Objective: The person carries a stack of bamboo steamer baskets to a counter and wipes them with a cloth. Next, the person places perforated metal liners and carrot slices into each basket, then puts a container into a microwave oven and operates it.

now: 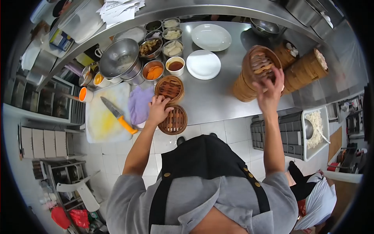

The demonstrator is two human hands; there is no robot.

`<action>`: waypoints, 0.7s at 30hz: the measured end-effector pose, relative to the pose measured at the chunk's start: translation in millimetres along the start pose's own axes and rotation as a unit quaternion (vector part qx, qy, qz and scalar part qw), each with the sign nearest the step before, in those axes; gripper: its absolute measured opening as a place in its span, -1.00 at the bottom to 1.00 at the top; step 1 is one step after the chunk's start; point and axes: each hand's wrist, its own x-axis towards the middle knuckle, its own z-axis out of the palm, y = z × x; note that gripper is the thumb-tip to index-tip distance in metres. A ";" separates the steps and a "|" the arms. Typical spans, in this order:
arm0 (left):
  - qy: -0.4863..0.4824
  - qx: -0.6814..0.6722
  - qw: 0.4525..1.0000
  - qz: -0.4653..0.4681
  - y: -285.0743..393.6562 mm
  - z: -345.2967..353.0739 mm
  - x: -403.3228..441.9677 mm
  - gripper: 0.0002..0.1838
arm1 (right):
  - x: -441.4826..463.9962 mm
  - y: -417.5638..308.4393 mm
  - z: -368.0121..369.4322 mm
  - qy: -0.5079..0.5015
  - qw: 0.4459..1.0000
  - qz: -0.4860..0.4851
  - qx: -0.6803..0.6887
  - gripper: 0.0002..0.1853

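While left hand (159, 110) rests across upper small steamer (170, 89) and lower small steamer (172, 120) near counter (210, 99) edge, perhaps steadying both, right hand (269, 95) meets rim of steamer stack (242, 84), likely for easy hold; cannot tell whether either hand clamps.

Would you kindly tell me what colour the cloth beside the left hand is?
The cloth is light purple, as the head view shows.

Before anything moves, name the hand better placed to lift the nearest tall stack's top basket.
Right hand, likely: it is at that basket, while the left hand is on small baskets farther left.
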 end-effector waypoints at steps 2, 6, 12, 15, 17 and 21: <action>0.019 -0.002 1.000 -0.009 1.6 2.8 -1.7 -0.48 | -22.4 -23.4 8.7 -0.038 0.994 -0.048 0.088 -0.73; 0.012 -0.018 0.999 -0.027 8.3 1.0 -3.2 -0.51 | -113.8 -67.5 60.8 -0.179 0.949 0.003 0.258 -0.73; 0.122 -0.079 0.988 -0.047 28.0 -13.4 -13.2 -0.56 | -185.9 -83.7 105.0 -0.282 0.920 0.002 0.272 -0.72; 0.205 -0.095 0.973 -0.043 4.6 -8.9 -17.4 -0.58 | -144.6 -78.1 78.4 -0.201 0.935 0.063 0.285 -0.55; 0.223 -0.161 0.957 -0.093 -15.4 -7.0 -18.8 -0.61 | -100.4 -28.9 63.9 -0.019 0.987 0.047 0.152 -0.48; 0.196 -0.195 0.938 -0.209 -48.8 -10.1 -20.5 -0.63 | -44.2 66.2 18.1 0.068 0.970 0.169 -0.163 -0.45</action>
